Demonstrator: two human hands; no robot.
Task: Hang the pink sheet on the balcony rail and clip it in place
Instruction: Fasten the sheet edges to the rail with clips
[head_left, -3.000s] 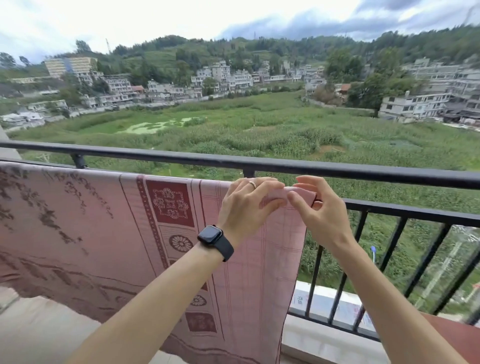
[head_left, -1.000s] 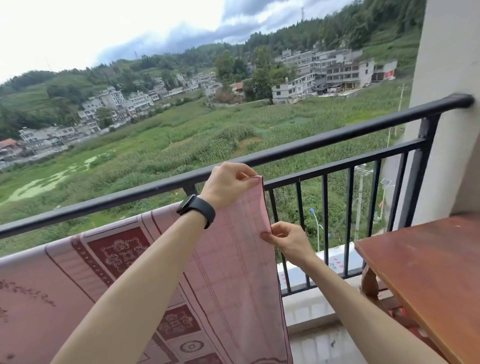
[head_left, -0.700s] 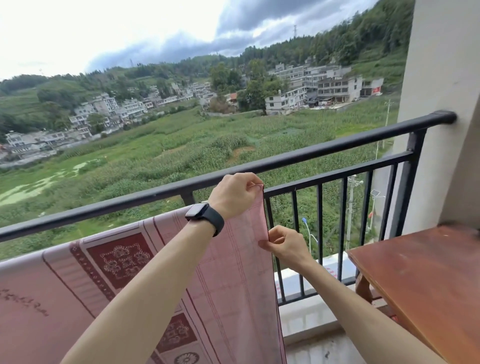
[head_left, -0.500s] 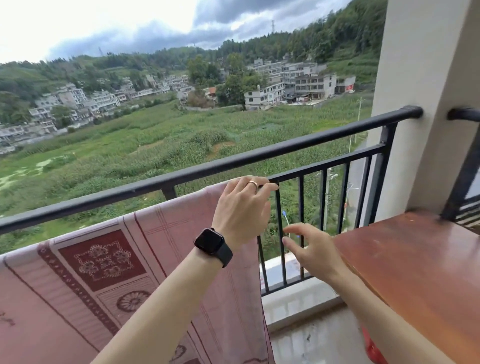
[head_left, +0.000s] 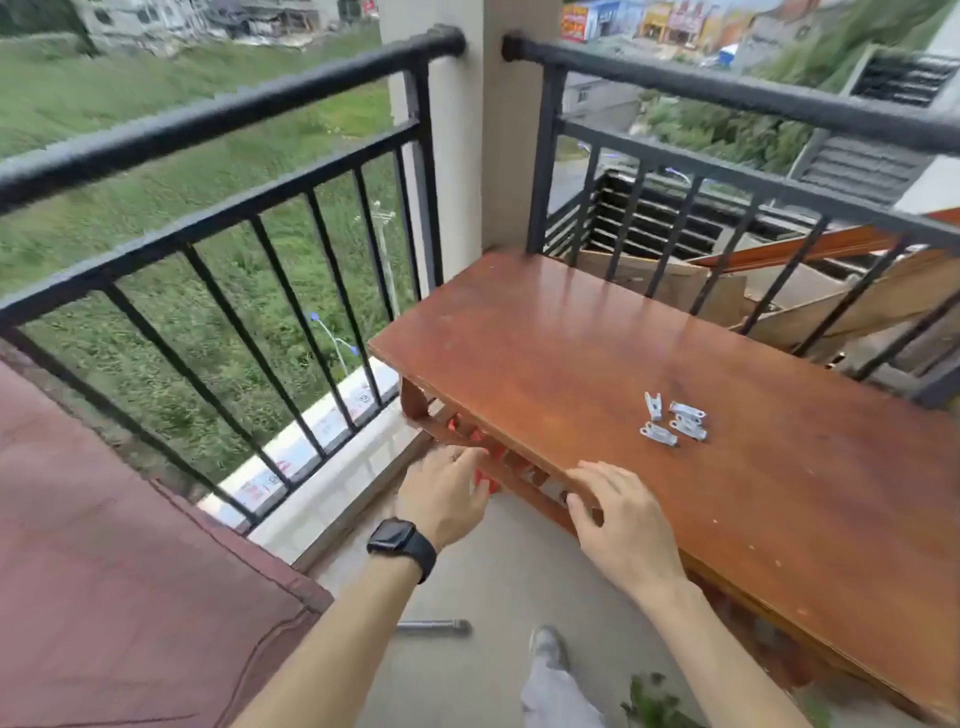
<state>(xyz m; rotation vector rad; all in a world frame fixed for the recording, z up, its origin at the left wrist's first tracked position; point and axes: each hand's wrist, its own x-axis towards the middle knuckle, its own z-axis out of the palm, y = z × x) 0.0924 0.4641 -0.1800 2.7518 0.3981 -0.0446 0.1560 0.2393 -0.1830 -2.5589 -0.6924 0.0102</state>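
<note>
The pink sheet (head_left: 104, 571) hangs over the black balcony rail (head_left: 218, 111) at the left, its lower edge near the floor. Several small grey clips (head_left: 674, 420) lie in a loose cluster on the brown wooden table (head_left: 779, 467) at the right. My left hand (head_left: 441, 491), with a black watch on the wrist, hovers empty in front of the table's near-left corner with relaxed fingers. My right hand (head_left: 618, 512) is over the table's front edge, fingers spread and empty, a short way short of the clips.
A cream pillar (head_left: 457, 145) stands at the corner between two rail sections. Cardboard and boards (head_left: 779, 296) lie beyond the right rail. A metal rod (head_left: 436, 627) lies on the concrete floor, near my shoe (head_left: 548, 647) and a small plant (head_left: 654, 701).
Both hands let go of the sheet and dropped toward the table. My view swung right and down, bringing the table and clips into sight.
</note>
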